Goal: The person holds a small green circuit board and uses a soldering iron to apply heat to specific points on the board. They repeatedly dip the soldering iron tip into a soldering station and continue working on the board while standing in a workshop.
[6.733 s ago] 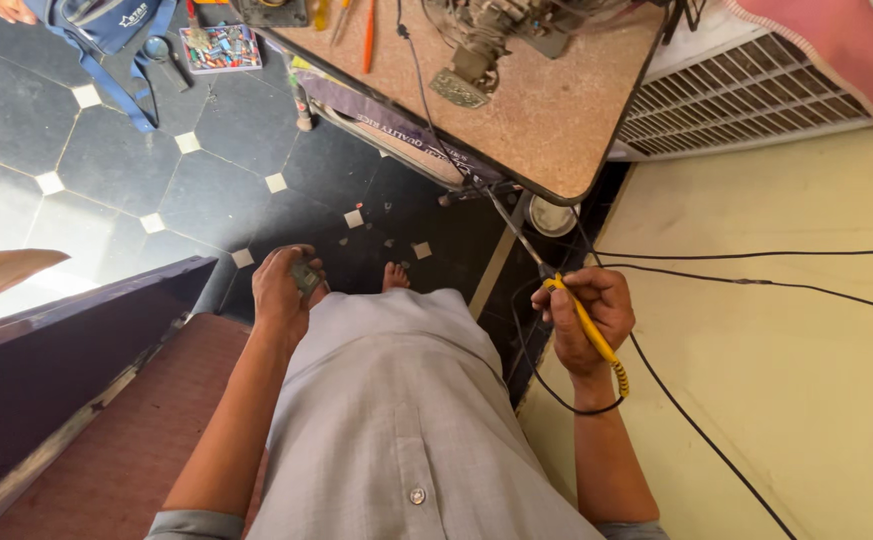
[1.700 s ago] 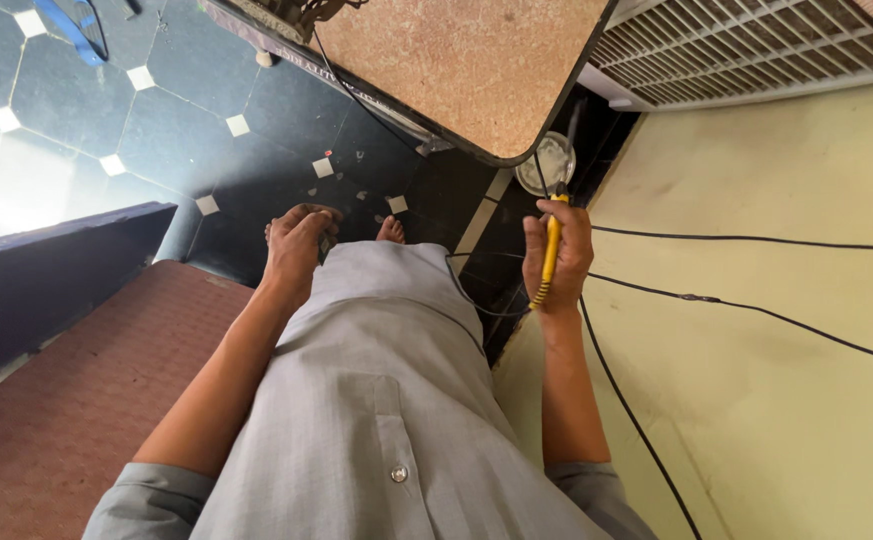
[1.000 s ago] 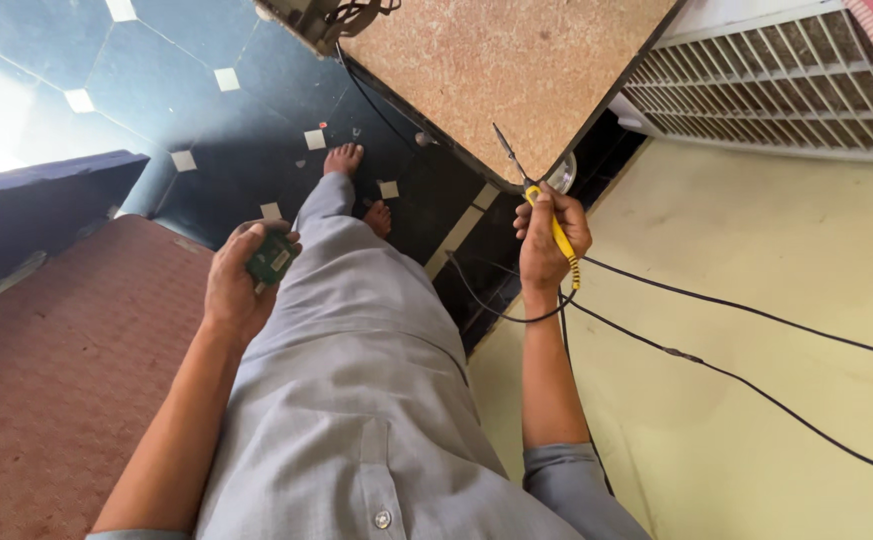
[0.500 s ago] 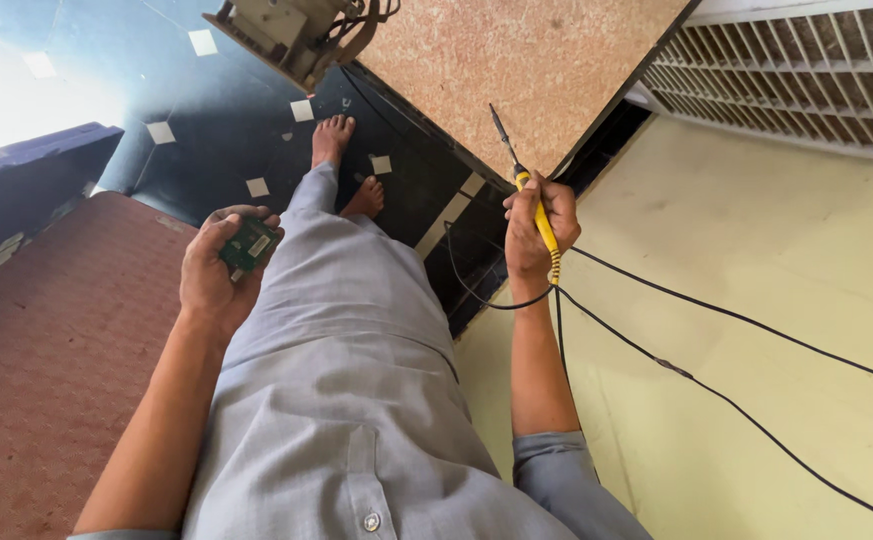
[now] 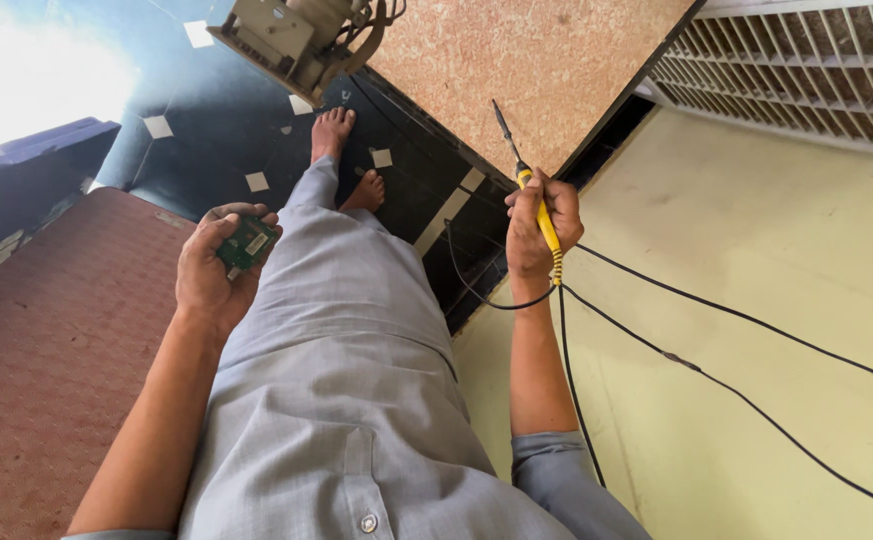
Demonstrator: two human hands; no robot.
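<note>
Head view: soldering iron [image 5: 534,200] near table edge [image 5: 611,130], clear.

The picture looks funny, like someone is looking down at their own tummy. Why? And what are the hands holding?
The camera sits on a person's head and looks down, so you see their grey shirt, legs and bare feet. The left hand holds a small green circuit board. The right hand has its grip around a yellow-handled soldering iron, thin tip pointing up, black cord hanging down. Ahead is a speckled brown tabletop with a grey machine at its edge.
</note>
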